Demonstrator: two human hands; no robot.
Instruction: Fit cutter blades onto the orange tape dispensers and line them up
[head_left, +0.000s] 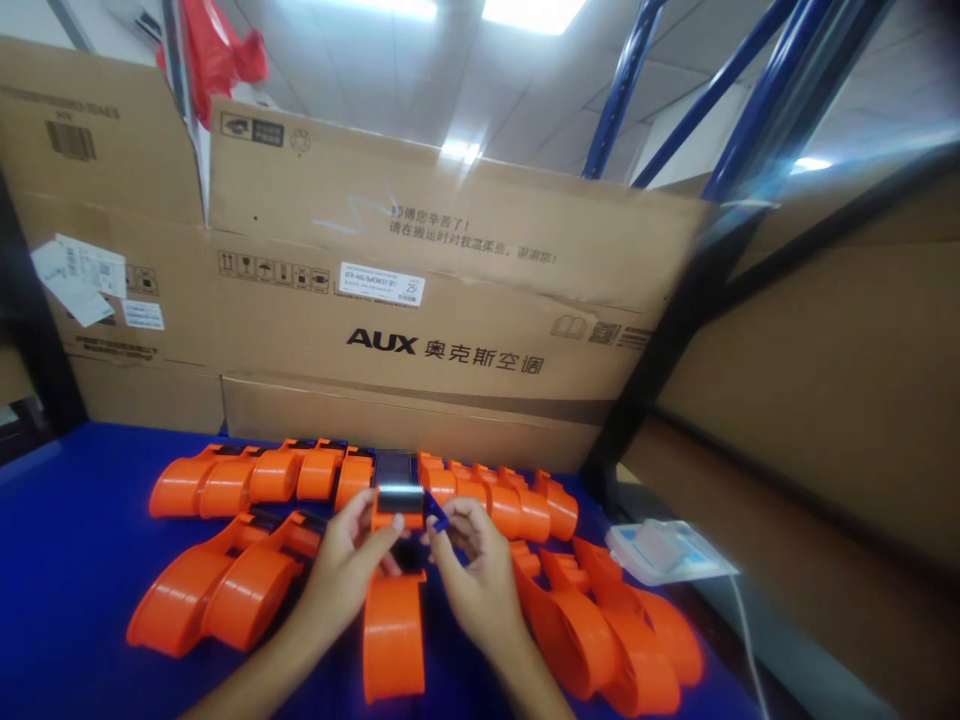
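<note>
My left hand (356, 540) is closed on an orange tape dispenser (394, 637), its round body hanging toward me. At its upper end shows a toothed metal blade (401, 498). Beside that blade, my right hand (474, 560) pinches a small dark blue plastic piece (436, 511) between thumb and fingers. Whether the piece touches the dispenser I cannot tell. More orange dispensers (251, 590) with dark parts at their tops lie to the left. On the right are several orange dispensers (566, 630) without visible dark parts.
A blue table surface (67, 560) lies under everything. Behind my hands sits a dark box-like thing (395, 468). A large cardboard sheet (450, 270) walls off the back. At right are a clear plastic case (667, 552) with a white cable and a dark rack post (645, 370).
</note>
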